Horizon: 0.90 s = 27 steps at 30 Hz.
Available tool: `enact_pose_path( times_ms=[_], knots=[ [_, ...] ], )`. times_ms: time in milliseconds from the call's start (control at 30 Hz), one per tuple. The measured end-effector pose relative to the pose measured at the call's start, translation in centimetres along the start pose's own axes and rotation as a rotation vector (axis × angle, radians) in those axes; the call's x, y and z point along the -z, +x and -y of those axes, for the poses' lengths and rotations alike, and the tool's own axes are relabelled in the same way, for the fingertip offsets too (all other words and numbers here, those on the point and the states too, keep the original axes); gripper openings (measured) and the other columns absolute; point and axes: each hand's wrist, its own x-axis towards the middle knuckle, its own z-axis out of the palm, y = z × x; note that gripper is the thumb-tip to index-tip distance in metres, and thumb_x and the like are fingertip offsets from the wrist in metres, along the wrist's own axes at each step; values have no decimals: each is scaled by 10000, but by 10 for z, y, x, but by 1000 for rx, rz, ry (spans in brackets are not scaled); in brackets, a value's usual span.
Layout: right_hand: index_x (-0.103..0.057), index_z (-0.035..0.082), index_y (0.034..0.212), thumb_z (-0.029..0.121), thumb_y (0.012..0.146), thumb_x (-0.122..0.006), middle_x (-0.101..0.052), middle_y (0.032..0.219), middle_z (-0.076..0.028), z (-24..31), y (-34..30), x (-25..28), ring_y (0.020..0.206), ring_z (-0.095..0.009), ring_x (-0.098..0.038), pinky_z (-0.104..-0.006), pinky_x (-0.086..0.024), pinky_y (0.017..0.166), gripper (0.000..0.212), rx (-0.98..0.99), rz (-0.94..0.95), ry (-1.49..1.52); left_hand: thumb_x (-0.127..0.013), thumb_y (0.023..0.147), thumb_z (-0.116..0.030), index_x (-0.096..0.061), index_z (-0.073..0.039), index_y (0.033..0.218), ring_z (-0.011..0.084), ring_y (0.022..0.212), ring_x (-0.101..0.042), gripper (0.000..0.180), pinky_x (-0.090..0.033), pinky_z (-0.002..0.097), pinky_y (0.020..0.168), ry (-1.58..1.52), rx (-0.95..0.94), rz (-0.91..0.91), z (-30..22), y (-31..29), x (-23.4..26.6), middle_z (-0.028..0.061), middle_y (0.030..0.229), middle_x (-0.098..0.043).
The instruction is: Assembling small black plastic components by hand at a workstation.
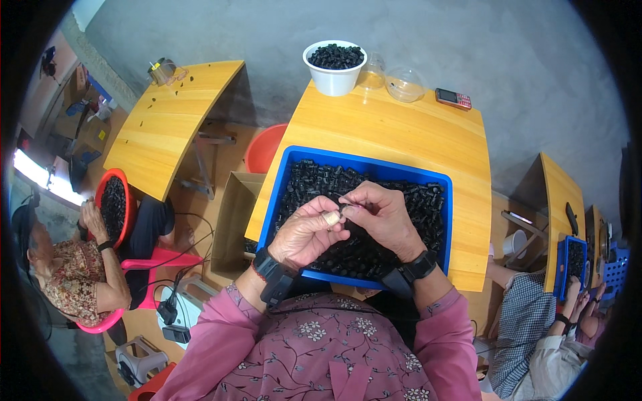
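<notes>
Both hands work over the blue plastic tray (368,156), which sits on the yellow wood-grain table (408,127) and is filled with small black cylindrical parts (409,202). Left hand (306,234): thumb and index finger pressed together at the tips, pale covering on the thumb. Right hand (382,212): back of hand up, thumb and index finger brought together, tips meeting the left ones. Between them, a small dark piece (344,208), pinched from both sides as far as shows; mostly hidden by fingers, so exact shape and which hand bears most of the hold can't be told. Piece is above the tray, around its middle. Step in hand, as judged: close fingertip handling of one single piece, two-handed. Next move seems to call for a firm left pinch to steady it, plus small, precise motion from the right fingertips; with so little to grip, it could slip into the lookalikes below. Far end of table: white plastic tub (335,81) heaped with black pieces, clear plastic bowl (405,85) beside it, red keypad phone (453,99) near the right corner.
</notes>
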Motion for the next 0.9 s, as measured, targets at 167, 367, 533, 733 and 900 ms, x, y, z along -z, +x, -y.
enact_pose_path(
  times_ms=[167,367,533,733,900],
  knots=[
    [-711,-13,1006,16,883,-684,-643,867,-11,-2,0,2,749,-56,-561,-216,-465,683,130,24,-8,27,-621,955,-48,-618,-76,1007,161,881,-664,59,-568,379,867,5,12,38,0,1,4,58,953,-666],
    [-712,-21,1019,74,926,-650,-643,842,-7,8,-1,3,726,-55,-553,-213,-461,658,147,-73,9,56,-619,953,-40,-629,-65,1050,170,885,-670,100,-574,390,877,-8,34,6,-1,0,3,67,963,-673],
    [-714,-22,1033,99,938,-643,-656,851,-7,-2,-1,-1,718,-46,-549,-206,-456,659,169,39,-1,-50,-609,954,-46,-632,-55,1077,169,860,-668,126,-579,387,848,7,21,4,0,1,3,80,985,-657],
    [-721,-12,1037,52,896,-689,-661,864,1,0,-2,6,762,-38,-562,-209,-467,687,158,-103,48,20,-582,966,-39,-624,-46,1075,168,851,-678,117,-589,387,839,-27,34,12,-1,0,-1,88,970,-661],
    [-721,-10,1045,45,881,-702,-659,868,-8,8,-1,0,764,-49,-563,-214,-466,695,174,-23,28,-64,-585,965,-46,-617,-43,1084,163,846,-677,123,-592,387,826,-21,20,-5,-1,0,1,81,959,-662]
  ],
)
